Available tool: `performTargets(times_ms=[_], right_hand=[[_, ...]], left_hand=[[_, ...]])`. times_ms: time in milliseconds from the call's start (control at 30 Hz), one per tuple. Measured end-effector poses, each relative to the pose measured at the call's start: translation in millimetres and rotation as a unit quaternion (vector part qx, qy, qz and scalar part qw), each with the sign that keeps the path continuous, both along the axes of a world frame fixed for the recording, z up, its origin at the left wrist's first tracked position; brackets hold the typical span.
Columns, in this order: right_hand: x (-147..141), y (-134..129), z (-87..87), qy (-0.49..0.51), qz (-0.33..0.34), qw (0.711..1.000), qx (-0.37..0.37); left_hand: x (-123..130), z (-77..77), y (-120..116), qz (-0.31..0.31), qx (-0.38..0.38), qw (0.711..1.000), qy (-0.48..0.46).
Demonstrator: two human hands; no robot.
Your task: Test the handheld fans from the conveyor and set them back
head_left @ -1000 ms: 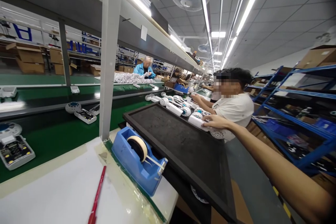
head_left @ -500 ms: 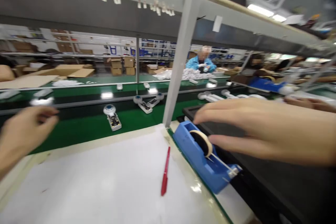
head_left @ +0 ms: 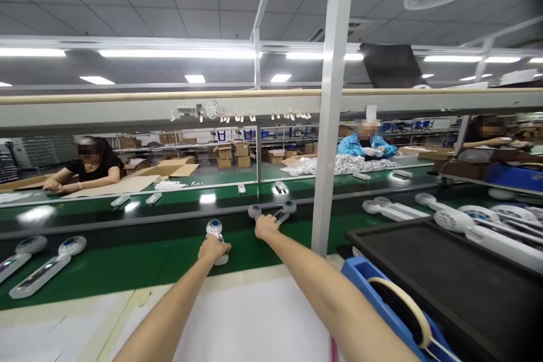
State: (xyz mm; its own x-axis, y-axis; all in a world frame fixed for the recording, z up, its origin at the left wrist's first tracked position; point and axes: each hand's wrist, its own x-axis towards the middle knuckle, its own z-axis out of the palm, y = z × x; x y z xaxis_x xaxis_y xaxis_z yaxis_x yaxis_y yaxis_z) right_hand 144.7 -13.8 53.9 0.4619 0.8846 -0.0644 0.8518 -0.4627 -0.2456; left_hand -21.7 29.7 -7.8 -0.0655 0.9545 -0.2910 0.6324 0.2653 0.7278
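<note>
My left hand is closed around the handle of a white round-headed device, whose head has a ring of blue dots. This device lies on the green bench strip just beyond the white sheet. Farther out and to the right, my right hand has its fingers curled over the handle end of another white round-headed device. Beside that hand lies a similar device, its handle partly hidden by the fingers. Both forearms reach across the sheet.
A grey post rises right of my right hand. Nearby are a blue tape dispenser and a black tray. More devices lie at left. Co-workers sit across the line, one in a blue jacket.
My left hand has moved right onto the nearer device. My right hand has left the tape dispenser's side and reached forward-left to the paired devices. The view has tilted up.
</note>
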Motion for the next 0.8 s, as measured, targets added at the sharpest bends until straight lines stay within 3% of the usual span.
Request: performTargets(times_ms=[167,267,367,467,600,800], right_hand=[[9,35,-38.5,0.038,-0.059,0.997,0.013],[9,47,-46.6,0.096,-0.044,0.994,0.020],[-1,50,-44.6,0.186,-0.014,0.982,0.039],[-13,47,-28.7,0.307,0.029,0.949,0.069],[-22,29,11.2,0.452,0.099,0.865,0.195],[-17,-44,63.0,0.562,0.218,0.715,0.353]], left_hand=[[-19,7.0,9,0.001,-0.049,0.976,-0.213],[-18,20.9,7,0.005,-0.023,0.945,-0.327],[-12,48.1,-4,0.011,0.043,0.903,-0.426],[-8,83.4,-23,0.005,0.115,0.853,-0.510],[-16,121.4,-58,-0.036,0.181,0.808,-0.560],[-35,142.1,-94,-0.138,0.231,0.793,-0.546]])
